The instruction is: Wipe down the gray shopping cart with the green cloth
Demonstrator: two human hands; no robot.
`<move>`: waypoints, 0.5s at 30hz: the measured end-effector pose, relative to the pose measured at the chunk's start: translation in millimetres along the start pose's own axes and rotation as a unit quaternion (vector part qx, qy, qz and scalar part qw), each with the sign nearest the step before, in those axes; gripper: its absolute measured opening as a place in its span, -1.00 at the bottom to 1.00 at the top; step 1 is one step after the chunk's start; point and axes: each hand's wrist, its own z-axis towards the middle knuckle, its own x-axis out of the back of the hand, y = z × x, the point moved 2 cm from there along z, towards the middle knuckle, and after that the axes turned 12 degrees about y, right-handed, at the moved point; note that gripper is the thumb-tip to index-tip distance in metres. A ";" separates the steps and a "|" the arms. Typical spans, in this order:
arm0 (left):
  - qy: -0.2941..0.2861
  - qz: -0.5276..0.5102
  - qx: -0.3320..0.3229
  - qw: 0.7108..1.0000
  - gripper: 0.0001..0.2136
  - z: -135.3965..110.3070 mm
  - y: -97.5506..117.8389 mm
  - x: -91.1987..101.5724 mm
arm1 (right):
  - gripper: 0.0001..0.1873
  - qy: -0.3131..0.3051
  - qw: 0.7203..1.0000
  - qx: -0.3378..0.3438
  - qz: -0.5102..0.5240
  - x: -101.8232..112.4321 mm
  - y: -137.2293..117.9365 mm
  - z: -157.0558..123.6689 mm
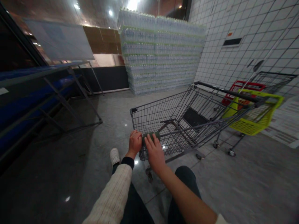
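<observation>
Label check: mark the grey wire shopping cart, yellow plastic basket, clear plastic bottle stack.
Grey wire shopping cart [195, 117]: head view, dark inner panel.
Yellow plastic basket [253, 124]: head view, lower wall.
Clear plastic bottle stack [161, 57]: head view, front face's middle.

No legible text, labels or numbers.

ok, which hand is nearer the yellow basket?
Right. The right hand is at the near end of the shopping cart, left of the yellow basket in view; the left hand is farther left.
</observation>
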 end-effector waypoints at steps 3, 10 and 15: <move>-0.013 -0.001 -0.007 1.000 -0.81 1.1 -0.4 2.3 | -0.27 -0.029 0.998 0.049 0.033 -0.9 -5.0 -1.8; -0.012 -0.007 -0.003 1.000 -0.79 3.4 -1.7 1.1 | -0.11 0.027 0.998 -0.034 -0.034 46.0 111.0 2.7; 0.016 -0.011 -0.005 1.000 -0.78 1.5 -2.1 -2.3 | -0.19 0.087 0.982 -0.137 -0.092 54.3 133.5 6.4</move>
